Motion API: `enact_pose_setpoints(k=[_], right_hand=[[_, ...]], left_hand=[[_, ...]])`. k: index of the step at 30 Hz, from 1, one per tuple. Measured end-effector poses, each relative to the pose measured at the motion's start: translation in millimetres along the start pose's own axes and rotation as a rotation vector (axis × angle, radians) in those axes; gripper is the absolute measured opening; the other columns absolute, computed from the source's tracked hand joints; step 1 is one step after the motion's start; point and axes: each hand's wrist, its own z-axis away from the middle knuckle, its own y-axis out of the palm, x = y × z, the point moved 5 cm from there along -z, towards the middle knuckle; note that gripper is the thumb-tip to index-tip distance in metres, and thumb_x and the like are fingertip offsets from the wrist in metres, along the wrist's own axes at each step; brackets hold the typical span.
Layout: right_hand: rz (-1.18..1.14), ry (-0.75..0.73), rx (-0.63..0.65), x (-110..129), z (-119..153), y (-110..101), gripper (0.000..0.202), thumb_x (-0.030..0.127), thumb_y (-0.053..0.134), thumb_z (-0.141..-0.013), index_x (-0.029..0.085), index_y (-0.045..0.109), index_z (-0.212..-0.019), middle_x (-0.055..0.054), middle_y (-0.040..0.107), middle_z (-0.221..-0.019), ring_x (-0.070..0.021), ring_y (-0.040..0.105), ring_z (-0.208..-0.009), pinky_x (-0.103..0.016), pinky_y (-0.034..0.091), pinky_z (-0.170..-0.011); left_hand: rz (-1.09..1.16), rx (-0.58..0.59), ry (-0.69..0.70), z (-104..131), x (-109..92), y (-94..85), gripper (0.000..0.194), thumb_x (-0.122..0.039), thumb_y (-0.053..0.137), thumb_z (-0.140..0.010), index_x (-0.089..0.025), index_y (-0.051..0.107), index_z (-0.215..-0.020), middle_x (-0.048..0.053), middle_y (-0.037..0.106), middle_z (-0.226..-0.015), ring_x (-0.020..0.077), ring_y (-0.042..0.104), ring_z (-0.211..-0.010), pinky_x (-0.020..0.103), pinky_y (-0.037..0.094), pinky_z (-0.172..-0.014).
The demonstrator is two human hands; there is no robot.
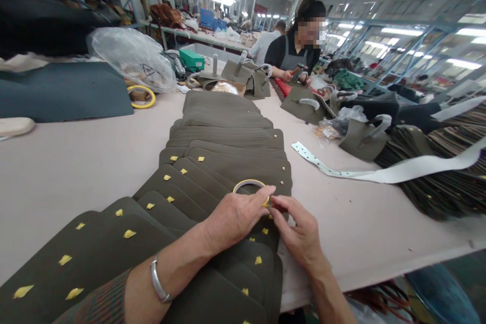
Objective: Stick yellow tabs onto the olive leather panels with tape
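My left hand [239, 215] is closed on a roll of yellow tape [248, 182], held just above the overlapping dark olive panels [228, 136]. Beside it, the thumb and forefinger of my right hand [299, 228] pinch together at the roll's right side, where the tape end seems to be; the fingertips partly hide it. Small yellow tape pieces [129, 234] stick to many of the panels, on the left and along the right side. Small shiny metal studs [283, 168] show near the right edges of panels farther up.
A white strip with holes [341, 174] lies to the right, by a stack of dark panels [429, 162]. Another tape roll [141, 96] and a plastic bag [132, 58] are at the left. Across the table, a person [294, 50] holds a hammer near bag parts [307, 104].
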Motion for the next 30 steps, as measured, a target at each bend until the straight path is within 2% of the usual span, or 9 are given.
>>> enact_pose_setpoints(k=[2, 5, 11, 14, 18, 20, 24, 27, 30], right_hand=[[0.031, -0.078, 0.014, 5, -1, 1, 0.018, 0.013, 0.053, -0.089, 0.021, 0.064, -0.101, -0.006, 0.069, -0.096, -0.0175, 0.065, -0.089, -0.030, 0.052, -0.080], [0.084, -0.136, 0.009, 8, -1, 4, 0.016, 0.011, 0.051, -0.089, 0.020, 0.064, -0.093, -0.004, 0.069, -0.086, -0.0156, 0.065, -0.080, -0.026, 0.051, -0.073], [0.248, -0.114, -0.060, 11, 2, 4, 0.016, 0.016, 0.050, -0.087, 0.021, 0.063, -0.079, -0.002, 0.067, -0.071, -0.0139, 0.062, -0.063, -0.024, 0.047, -0.061], [0.196, 0.024, -0.099, 10, 0, 1, 0.013, 0.020, 0.053, -0.084, 0.021, 0.065, -0.077, -0.001, 0.067, -0.067, -0.0136, 0.060, -0.058, -0.024, 0.047, -0.058], [-0.196, 0.426, -0.115, -2, -1, 3, 0.017, 0.032, 0.060, -0.080, 0.019, 0.064, -0.071, 0.001, 0.063, -0.055, -0.0131, 0.057, -0.048, -0.023, 0.047, -0.047], [-0.369, 0.557, -0.103, -6, -1, 7, 0.022, 0.038, 0.064, -0.076, 0.018, 0.063, -0.069, 0.002, 0.061, -0.050, -0.0132, 0.057, -0.043, -0.024, 0.047, -0.044], [-0.459, 0.641, -0.129, -18, -2, 10, 0.026, 0.042, 0.070, -0.071, 0.016, 0.065, -0.069, 0.002, 0.061, -0.050, -0.0130, 0.057, -0.043, -0.024, 0.050, -0.043], [-0.447, 0.718, -0.235, -42, 3, 4, 0.027, 0.042, 0.073, -0.068, 0.015, 0.066, -0.069, 0.002, 0.060, -0.050, -0.0119, 0.056, -0.042, -0.023, 0.050, -0.042], [-0.428, 0.777, -0.273, -66, 11, -6, 0.032, 0.043, 0.077, -0.065, 0.014, 0.068, -0.072, 0.000, 0.063, -0.053, -0.0124, 0.059, -0.043, -0.024, 0.053, -0.044]], left_hand=[[-0.005, 0.002, 0.013, 0, -1, 0.5, 0.042, -0.023, 0.050, -0.095, -0.016, 0.035, -0.133, 0.007, 0.069, -0.108, 0.0165, 0.070, -0.089, 0.027, 0.056, -0.078], [0.008, 0.030, 0.017, -1, -1, 0.8, 0.035, -0.022, 0.051, -0.094, -0.017, 0.039, -0.127, 0.004, 0.070, -0.101, 0.0161, 0.069, -0.087, 0.026, 0.055, -0.075], [-0.005, 0.091, -0.002, -3, 1, 1.1, 0.012, -0.021, 0.042, -0.097, -0.019, 0.053, -0.102, 0.001, 0.066, -0.088, 0.0148, 0.065, -0.083, 0.024, 0.051, -0.070], [-0.094, 0.073, 0.012, -4, -1, 0.2, 0.018, -0.021, 0.039, -0.097, -0.019, 0.055, -0.092, 0.000, 0.062, -0.079, 0.0133, 0.061, -0.071, 0.021, 0.046, -0.059], [-0.167, -0.021, 0.054, -8, -6, -2.5, 0.024, -0.018, 0.034, -0.095, -0.018, 0.055, -0.084, 0.001, 0.057, -0.071, 0.0134, 0.056, -0.063, 0.022, 0.040, -0.052], [-0.183, -0.045, 0.060, -9, -7, -1.7, 0.025, -0.019, 0.033, -0.095, -0.018, 0.055, -0.081, 0.001, 0.056, -0.069, 0.0135, 0.055, -0.062, 0.023, 0.040, -0.052], [-0.187, -0.068, 0.074, -8, -10, 1.3, 0.025, -0.020, 0.035, -0.095, -0.018, 0.054, -0.079, 0.001, 0.056, -0.068, 0.0132, 0.054, -0.061, 0.023, 0.038, -0.052], [-0.159, -0.071, 0.088, -6, -14, 3.5, 0.025, -0.020, 0.035, -0.096, -0.018, 0.054, -0.079, 0.000, 0.056, -0.069, 0.0130, 0.053, -0.061, 0.024, 0.039, -0.055], [-0.190, -0.037, 0.016, -8, -9, 7.1, 0.024, -0.021, 0.035, -0.098, -0.018, 0.054, -0.083, 0.001, 0.058, -0.074, 0.0149, 0.054, -0.068, 0.027, 0.042, -0.062]])
